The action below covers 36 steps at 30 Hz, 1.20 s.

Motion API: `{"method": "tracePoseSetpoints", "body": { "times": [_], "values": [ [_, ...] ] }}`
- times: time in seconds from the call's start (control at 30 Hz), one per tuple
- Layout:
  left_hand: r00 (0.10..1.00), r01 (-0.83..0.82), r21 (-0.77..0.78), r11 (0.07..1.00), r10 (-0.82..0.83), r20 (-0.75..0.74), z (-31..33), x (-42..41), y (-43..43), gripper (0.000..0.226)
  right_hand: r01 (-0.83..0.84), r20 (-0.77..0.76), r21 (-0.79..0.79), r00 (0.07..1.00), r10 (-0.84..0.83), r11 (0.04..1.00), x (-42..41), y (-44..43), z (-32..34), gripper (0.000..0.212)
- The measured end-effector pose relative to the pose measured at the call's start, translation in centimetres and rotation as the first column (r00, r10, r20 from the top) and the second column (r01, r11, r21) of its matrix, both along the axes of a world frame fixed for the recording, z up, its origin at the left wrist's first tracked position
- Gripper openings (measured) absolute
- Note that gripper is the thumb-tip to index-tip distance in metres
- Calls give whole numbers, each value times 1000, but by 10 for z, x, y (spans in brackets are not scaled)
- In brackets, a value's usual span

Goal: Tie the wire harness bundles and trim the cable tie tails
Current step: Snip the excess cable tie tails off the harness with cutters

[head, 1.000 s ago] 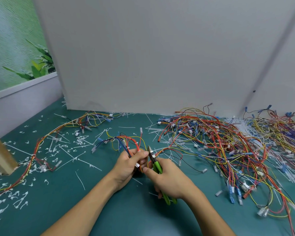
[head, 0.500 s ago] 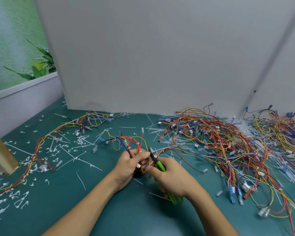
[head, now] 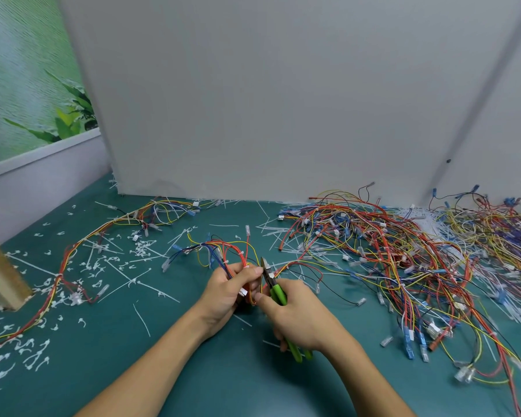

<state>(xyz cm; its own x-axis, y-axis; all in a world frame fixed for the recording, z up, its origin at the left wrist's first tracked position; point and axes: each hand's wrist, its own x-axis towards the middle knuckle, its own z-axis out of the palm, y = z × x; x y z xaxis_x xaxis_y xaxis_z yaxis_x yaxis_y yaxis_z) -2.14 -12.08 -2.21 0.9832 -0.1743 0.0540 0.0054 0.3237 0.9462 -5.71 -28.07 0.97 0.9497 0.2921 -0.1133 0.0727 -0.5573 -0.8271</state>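
My left hand (head: 227,291) grips a small harness bundle (head: 223,251) of red, yellow, blue and black wires with white ties and connectors, held just above the green mat (head: 163,371). My right hand (head: 298,317) grips green-handled side cutters (head: 277,291); their metal jaws point up and sit right beside my left thumb, against the bundle. Whether the jaws are on a tie tail I cannot tell. The cutter handles stick out below my right palm.
A big tangled heap of harnesses (head: 388,260) covers the right side. A long tied harness (head: 73,257) runs along the left. Cut tie tails (head: 127,281) and loose white cable ties (head: 418,218) litter the mat. A grey panel (head: 283,100) stands behind; a wooden post (head: 0,275) at far left.
Both hands shifted slightly toward me and right. The cutters turned more upright, with the jaws staying close to my left thumb at the bundle.
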Motion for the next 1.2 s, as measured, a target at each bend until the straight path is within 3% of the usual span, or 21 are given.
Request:
{"method": "tracePoseSetpoints", "body": {
  "times": [0.57,0.77,1.2],
  "values": [
    [1000,-15,22,1000,15,-15,1,-1,-1,18,33,-36,6,999,-33,999,1,1,-1,31],
    [1000,-20,40,999,20,-6,1,-1,-1,19,35,23,-5,999,-34,999,3,-3,-2,30],
    [999,-1,-26,1000,0,-43,4,-3,0,14,36,34,-18,999,-35,999,2,-1,-1,28]
  ]
}}
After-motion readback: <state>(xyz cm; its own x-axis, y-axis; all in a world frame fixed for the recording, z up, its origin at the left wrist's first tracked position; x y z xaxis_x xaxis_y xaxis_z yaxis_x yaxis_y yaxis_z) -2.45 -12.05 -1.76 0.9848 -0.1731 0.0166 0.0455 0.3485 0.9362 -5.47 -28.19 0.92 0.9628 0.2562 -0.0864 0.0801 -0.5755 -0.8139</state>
